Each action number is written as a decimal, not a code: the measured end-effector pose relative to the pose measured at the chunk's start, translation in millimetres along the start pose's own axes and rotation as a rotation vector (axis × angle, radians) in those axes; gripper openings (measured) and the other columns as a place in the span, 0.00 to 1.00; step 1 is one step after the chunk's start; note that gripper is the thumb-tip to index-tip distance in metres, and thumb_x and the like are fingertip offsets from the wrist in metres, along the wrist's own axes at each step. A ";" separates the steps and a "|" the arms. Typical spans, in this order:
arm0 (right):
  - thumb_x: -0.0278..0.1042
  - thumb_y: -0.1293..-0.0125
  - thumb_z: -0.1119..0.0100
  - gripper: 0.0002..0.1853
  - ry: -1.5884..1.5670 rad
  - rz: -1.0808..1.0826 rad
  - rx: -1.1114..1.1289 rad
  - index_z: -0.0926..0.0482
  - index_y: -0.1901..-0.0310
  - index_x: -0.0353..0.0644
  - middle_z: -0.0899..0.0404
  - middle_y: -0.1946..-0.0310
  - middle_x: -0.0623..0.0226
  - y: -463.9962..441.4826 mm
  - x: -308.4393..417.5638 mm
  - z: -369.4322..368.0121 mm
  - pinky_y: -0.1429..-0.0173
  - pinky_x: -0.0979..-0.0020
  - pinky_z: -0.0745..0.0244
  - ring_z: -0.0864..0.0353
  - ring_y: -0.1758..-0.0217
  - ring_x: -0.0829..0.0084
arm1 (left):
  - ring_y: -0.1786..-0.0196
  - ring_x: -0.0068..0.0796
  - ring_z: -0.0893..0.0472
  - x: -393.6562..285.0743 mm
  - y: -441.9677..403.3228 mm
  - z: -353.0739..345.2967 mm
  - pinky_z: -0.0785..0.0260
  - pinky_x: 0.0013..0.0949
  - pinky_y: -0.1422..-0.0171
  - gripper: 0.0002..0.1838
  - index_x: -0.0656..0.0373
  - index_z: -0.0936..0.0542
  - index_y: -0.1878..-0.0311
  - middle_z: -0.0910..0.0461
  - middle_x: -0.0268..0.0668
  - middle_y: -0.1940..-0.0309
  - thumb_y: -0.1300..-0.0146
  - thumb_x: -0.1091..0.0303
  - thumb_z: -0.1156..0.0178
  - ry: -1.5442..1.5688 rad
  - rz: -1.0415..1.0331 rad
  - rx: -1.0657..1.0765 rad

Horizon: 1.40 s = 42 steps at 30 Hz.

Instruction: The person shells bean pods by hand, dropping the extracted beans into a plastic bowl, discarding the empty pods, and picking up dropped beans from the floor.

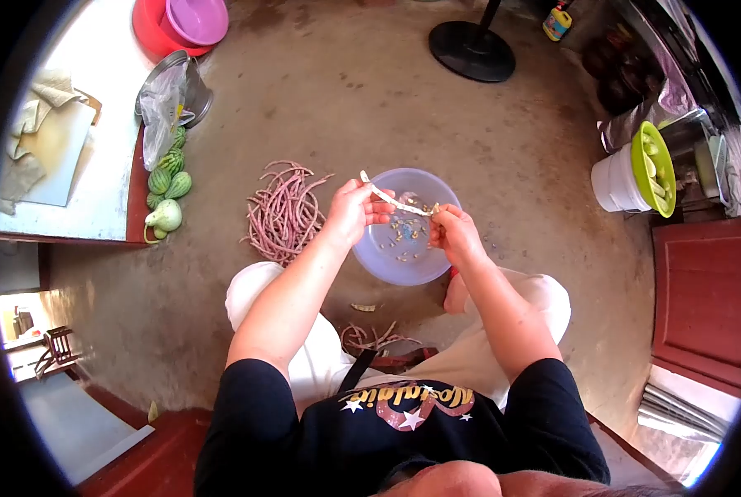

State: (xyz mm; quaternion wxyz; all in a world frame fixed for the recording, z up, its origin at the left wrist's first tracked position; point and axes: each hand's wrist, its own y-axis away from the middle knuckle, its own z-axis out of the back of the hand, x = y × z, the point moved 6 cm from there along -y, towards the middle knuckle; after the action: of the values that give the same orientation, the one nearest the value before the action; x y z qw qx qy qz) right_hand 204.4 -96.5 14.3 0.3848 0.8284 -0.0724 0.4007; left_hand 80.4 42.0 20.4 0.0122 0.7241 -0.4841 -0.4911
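the pale pod (400, 204) stretched between your hands, above the lavender basin (377, 258). your left hand (352, 214) held it near one end; your right hand (457, 234) pinched the other. small bits lay in the basin, and a heap of purple pods (281, 214) sat beside it on the floor (221, 157).

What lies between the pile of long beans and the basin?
In the head view, your left hand and forearm cross over that gap; beside them, only floor shows between the beans and the basin.
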 end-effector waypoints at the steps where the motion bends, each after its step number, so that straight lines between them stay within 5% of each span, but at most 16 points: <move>1: 0.24 0.46 0.51 0.03 0.000 0.001 -0.004 0.31 0.75 0.40 0.34 0.85 0.69 -1.5 -2.5 5.4 0.81 0.76 0.43 0.37 0.85 0.77 | 0.70 0.32 0.20 -0.3 -1.5 0.8 0.26 0.32 0.69 0.08 0.60 0.34 0.60 0.22 0.46 0.64 0.35 0.66 0.56 -0.031 -0.006 -0.012; 17: 0.26 0.46 0.51 0.01 0.086 -0.057 -0.392 0.31 0.73 0.40 0.32 0.83 0.68 -10.4 -36.2 119.7 0.84 0.74 0.41 0.37 0.86 0.76 | 0.82 0.25 0.26 -15.0 -20.3 58.5 0.28 0.29 0.80 0.07 0.61 0.34 0.60 0.25 0.39 0.75 0.34 0.66 0.56 -0.243 -0.136 -0.350; 26: 0.23 0.46 0.50 0.01 0.117 -0.079 -0.550 0.29 0.72 0.39 0.31 0.84 0.70 -35.8 -88.9 175.1 0.87 0.74 0.41 0.34 0.88 0.76 | 0.82 0.22 0.26 -37.2 -12.8 67.2 0.32 0.24 0.80 0.07 0.60 0.32 0.60 0.24 0.36 0.76 0.34 0.66 0.55 -0.277 -0.223 -0.351; 29: 0.26 0.47 0.47 0.02 0.327 -0.181 -0.435 0.27 0.71 0.40 0.29 0.84 0.69 -40.2 -97.7 159.5 0.84 0.72 0.39 0.32 0.86 0.75 | 0.80 0.21 0.25 -26.9 -9.4 54.3 0.34 0.21 0.78 0.09 0.59 0.29 0.60 0.23 0.35 0.76 0.35 0.65 0.52 -0.364 -0.165 -0.270; 31: 0.26 0.47 0.46 0.01 0.656 -0.100 -0.443 0.26 0.72 0.41 0.25 0.82 0.67 -43.8 -83.2 144.4 0.82 0.73 0.37 0.29 0.84 0.75 | 0.79 0.19 0.25 -19.6 -10.4 49.5 0.36 0.20 0.77 0.08 0.59 0.28 0.60 0.23 0.33 0.77 0.36 0.65 0.50 -0.400 -0.134 -0.237; 35: 0.25 0.45 0.48 0.01 0.794 0.114 -0.367 0.27 0.73 0.39 0.24 0.79 0.64 -45.9 -44.1 102.2 0.82 0.75 0.33 0.23 0.80 0.72 | 0.71 0.20 0.25 -3.3 -17.3 45.1 0.32 0.24 0.67 0.09 0.57 0.25 0.60 0.22 0.32 0.73 0.37 0.62 0.48 -0.424 -0.082 -0.110; 37: 0.24 0.45 0.49 0.02 0.394 0.078 -0.157 0.29 0.69 0.38 0.23 0.74 0.63 -41.7 -28.3 69.3 0.76 0.74 0.29 0.20 0.75 0.71 | 0.69 0.21 0.25 -3.0 -11.1 30.2 0.31 0.25 0.66 0.09 0.56 0.25 0.60 0.22 0.32 0.72 0.37 0.62 0.48 -0.369 -0.013 -0.066; 42: 0.25 0.45 0.48 0.06 0.236 0.187 0.007 0.30 0.65 0.36 0.23 0.69 0.61 -20.6 23.5 8.4 0.70 0.74 0.27 0.21 0.71 0.72 | 0.64 0.23 0.23 13.3 -10.9 -4.7 0.28 0.32 0.63 0.10 0.54 0.27 0.57 0.21 0.33 0.67 0.36 0.60 0.49 -0.333 0.143 0.111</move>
State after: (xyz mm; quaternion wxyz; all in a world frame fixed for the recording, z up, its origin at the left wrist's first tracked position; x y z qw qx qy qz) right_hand 234.1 -83.6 16.0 0.3488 0.7665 -0.1022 0.5295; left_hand 92.0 36.1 8.2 -0.0733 0.5961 -0.5559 -0.5746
